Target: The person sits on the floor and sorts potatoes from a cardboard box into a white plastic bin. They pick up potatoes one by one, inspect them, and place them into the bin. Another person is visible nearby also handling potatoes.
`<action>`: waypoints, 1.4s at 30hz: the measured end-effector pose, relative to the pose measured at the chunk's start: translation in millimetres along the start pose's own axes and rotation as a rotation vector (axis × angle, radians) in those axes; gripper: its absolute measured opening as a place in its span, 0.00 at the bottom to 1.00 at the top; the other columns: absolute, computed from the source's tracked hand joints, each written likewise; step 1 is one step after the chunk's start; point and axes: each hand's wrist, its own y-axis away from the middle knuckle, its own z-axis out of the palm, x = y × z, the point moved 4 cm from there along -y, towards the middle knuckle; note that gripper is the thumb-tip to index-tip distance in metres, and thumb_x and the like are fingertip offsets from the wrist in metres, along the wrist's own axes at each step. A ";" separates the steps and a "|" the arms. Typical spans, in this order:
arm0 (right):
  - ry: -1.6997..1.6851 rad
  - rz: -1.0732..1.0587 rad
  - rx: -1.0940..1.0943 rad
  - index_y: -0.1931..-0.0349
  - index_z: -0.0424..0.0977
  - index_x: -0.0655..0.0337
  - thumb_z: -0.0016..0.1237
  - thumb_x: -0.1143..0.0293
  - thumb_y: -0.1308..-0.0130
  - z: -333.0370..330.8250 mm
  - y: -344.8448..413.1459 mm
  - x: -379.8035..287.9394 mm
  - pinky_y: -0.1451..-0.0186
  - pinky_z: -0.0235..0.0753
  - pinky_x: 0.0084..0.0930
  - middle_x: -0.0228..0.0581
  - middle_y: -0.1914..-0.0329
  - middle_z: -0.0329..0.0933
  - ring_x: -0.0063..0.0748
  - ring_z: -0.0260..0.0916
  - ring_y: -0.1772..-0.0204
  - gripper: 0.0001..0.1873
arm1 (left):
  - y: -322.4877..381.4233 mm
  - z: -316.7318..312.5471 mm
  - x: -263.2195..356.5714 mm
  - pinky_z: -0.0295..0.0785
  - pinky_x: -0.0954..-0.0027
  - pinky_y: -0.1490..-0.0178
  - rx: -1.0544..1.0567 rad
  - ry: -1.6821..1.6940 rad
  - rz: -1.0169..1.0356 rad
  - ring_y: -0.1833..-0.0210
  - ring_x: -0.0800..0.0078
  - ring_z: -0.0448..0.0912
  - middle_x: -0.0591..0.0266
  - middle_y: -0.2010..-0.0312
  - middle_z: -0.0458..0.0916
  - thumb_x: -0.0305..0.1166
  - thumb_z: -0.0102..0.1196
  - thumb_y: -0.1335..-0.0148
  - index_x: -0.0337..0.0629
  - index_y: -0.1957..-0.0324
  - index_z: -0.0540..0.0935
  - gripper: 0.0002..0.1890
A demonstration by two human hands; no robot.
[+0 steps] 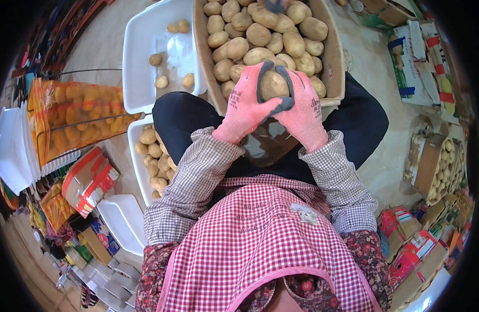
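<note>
Both hands wear pink work gloves with dark grey palms and fingers. One large potato [274,85] is held between my left hand [245,99] and my right hand [302,103], over the near edge of a cardboard box [335,58] heaped with potatoes. To the left of that box lies a white plastic tub [136,58] with several small potatoes spread over its bottom. A second white tub [136,156], by my left knee, is filled with small potatoes [153,150].
A dark-gloved hand [276,4] of another person reaches over the box's far end. Orange mesh sacks of potatoes [76,113] and an unfilled-looking white tub [124,222] are at left. Boxes of potatoes [426,167] and red cartons [415,253] stand at right.
</note>
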 end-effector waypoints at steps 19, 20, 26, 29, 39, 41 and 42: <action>-1.250 0.768 -0.252 0.49 0.71 0.67 0.37 0.47 0.27 11.8 -1.5 30.6 0.69 0.76 0.14 0.38 0.61 0.77 0.20 0.76 0.58 0.28 | 3.0 -12.4 -12.8 0.60 0.66 0.31 -0.115 0.658 -0.258 0.32 0.68 0.62 0.58 0.35 0.65 0.23 0.65 0.48 0.39 0.32 0.60 0.41; -1.123 0.814 -0.261 0.50 0.72 0.67 0.37 0.49 0.27 11.6 -4.0 30.8 0.67 0.76 0.14 0.38 0.61 0.78 0.20 0.75 0.59 0.26 | 3.1 -13.8 -12.8 0.60 0.66 0.31 -0.119 0.670 -0.293 0.32 0.68 0.63 0.58 0.35 0.65 0.25 0.65 0.49 0.38 0.32 0.59 0.42; -0.731 0.528 0.107 0.54 0.73 0.69 0.42 0.66 0.29 12.7 -2.7 34.3 0.58 0.75 0.18 0.37 0.62 0.77 0.21 0.74 0.60 0.14 | -4.2 -16.6 -5.8 0.61 0.66 0.32 -0.147 0.630 -0.336 0.34 0.67 0.65 0.56 0.37 0.66 0.30 0.67 0.52 0.36 0.33 0.60 0.44; -0.692 0.499 0.145 0.52 0.73 0.68 0.44 0.75 0.32 13.0 -2.2 30.4 0.53 0.74 0.20 0.37 0.60 0.78 0.22 0.74 0.58 0.11 | -3.0 -19.2 -8.2 0.62 0.67 0.32 -0.103 0.623 -0.348 0.34 0.68 0.65 0.56 0.38 0.67 0.30 0.66 0.53 0.36 0.33 0.62 0.43; -0.424 0.348 0.132 0.45 0.72 0.63 0.46 0.73 0.34 -10.1 -62.1 77.8 0.45 0.73 0.25 0.43 0.53 0.79 0.31 0.76 0.49 0.17 | -20.0 -154.1 -12.2 0.69 0.68 0.39 0.311 0.232 -0.242 0.45 0.66 0.75 0.54 0.45 0.73 0.20 0.65 0.52 0.35 0.40 0.69 0.33; -0.248 0.310 0.006 0.42 0.69 0.61 0.47 0.70 0.35 -3.7 -85.1 79.8 0.41 0.72 0.32 0.49 0.46 0.76 0.39 0.74 0.44 0.21 | -17.3 -205.9 -26.3 0.68 0.68 0.38 0.364 0.034 -0.245 0.43 0.66 0.73 0.53 0.43 0.71 0.23 0.64 0.49 0.34 0.39 0.68 0.33; -0.160 0.217 -0.057 0.39 0.66 0.59 0.48 0.67 0.36 9.0 -97.6 87.5 0.39 0.70 0.34 0.51 0.43 0.73 0.42 0.72 0.42 0.24 | -16.9 -225.2 -40.1 0.67 0.68 0.38 0.395 -0.017 -0.249 0.42 0.67 0.72 0.53 0.42 0.71 0.24 0.64 0.47 0.34 0.38 0.67 0.33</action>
